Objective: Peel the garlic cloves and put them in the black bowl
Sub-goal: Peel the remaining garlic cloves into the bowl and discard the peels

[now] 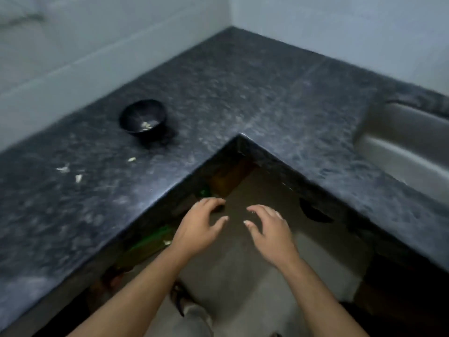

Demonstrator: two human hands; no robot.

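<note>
Left hand (pixel 198 227) and right hand (pixel 269 233) hover off the tabletop (pixel 243 93) edge — fingers spread, holding nothing. Black bowl (pixel 143 119) stands upright, pale pieces inside; loose garlic bits (pixel 79 177) lie nearby — peeled state indeterminate.

1. Countertop (pixel 243 93): dark grey-black stone, speckled all over with pale grey flecks; a faint lighter seam line crosses it.
2. Black bowl (pixel 143 119), on the countertop: glossy black, with pale cream bits (pixel 147 125) inside.
3. Scraps (pixel 79 177) on the countertop near the bowl: off-white to pale yellow.
4. Walls (pixel 97 32) behind the countertop: plain pale grey-white.
5. Sink (pixel 403 147) set in the countertop: dull silver-grey.
6. Floor (pixel 243 263) below the countertop: brownish grey; green (pixel 150 239) and orange-brown (pixel 230 176) shapes under the edge, blurred.
</note>
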